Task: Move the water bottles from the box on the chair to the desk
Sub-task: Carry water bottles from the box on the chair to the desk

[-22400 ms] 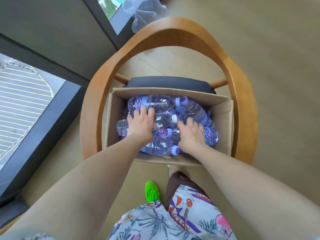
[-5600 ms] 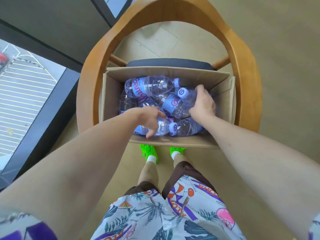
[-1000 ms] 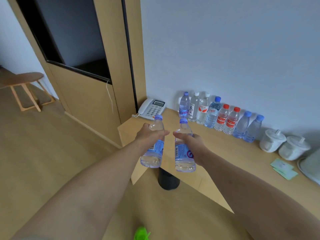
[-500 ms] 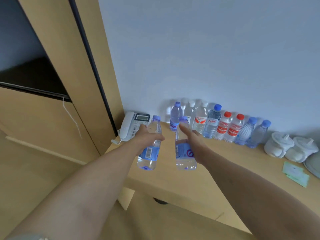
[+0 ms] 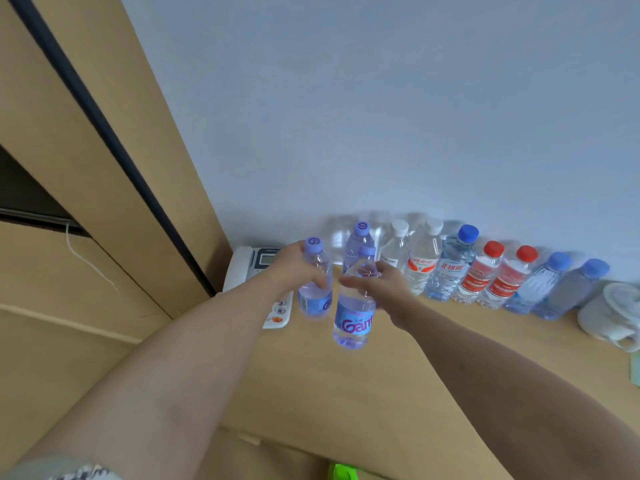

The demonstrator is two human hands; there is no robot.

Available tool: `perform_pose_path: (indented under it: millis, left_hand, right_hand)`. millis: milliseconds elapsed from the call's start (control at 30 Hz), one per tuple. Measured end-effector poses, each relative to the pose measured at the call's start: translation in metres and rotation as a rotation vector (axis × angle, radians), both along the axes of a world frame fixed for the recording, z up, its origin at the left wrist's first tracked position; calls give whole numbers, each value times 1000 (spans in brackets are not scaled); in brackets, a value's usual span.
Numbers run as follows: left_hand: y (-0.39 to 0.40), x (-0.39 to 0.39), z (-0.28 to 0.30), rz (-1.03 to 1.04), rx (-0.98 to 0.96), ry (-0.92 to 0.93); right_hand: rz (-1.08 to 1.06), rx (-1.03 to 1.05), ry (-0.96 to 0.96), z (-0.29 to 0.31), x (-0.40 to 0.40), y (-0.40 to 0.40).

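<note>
My left hand grips a clear water bottle with a lilac cap, upright over the wooden desk just right of the telephone. My right hand grips a second lilac-capped bottle with a blue label, upright above the desk and slightly nearer to me. Behind them a row of several water bottles stands against the wall, with lilac, white, blue and red caps. The box and chair are out of view.
A white desk telephone lies at the desk's left end beside a tall wooden panel. A white lidded cup stands at the right end of the bottle row. A green paper edge shows at far right.
I have moved closer to the desk. Both hands have carried their bottles forward over the desktop, toward the row at the wall; the left bottle is now beside the telephone.
</note>
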State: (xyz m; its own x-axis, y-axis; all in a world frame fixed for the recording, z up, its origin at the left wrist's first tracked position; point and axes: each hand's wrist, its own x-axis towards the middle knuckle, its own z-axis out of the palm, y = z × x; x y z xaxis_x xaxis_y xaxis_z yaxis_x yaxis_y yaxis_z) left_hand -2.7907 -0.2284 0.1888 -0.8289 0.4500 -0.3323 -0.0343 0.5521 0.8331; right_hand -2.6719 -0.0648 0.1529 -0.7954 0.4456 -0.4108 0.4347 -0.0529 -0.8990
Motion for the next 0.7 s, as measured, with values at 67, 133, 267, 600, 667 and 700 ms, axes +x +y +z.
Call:
perform_pose_path:
  millis: [67,133,267,600,667,700]
  left_hand:
    - [5,-11,-2,16,-26,21]
    - [11,-20,-4,-11,-50,26]
    - [25,-39,-10,-69,-66,53]
    - [36,-72,-31,-95,-15,183]
    - [35,-75,-35,-131,4,181]
    - [35,-76,-36,-152,5,191]
  right_hand:
    - [22,86,-19,-1,-10,0]
    - [51,165,-43,-3,-17,-1]
    - [43,241,-62,-7,-34,-1]
    - [-103,298,-91,-13,-48,-23]
    - [-124,292,-94,-14,-46,-27]
    - [-137,292,-94,-15,-45,-28]
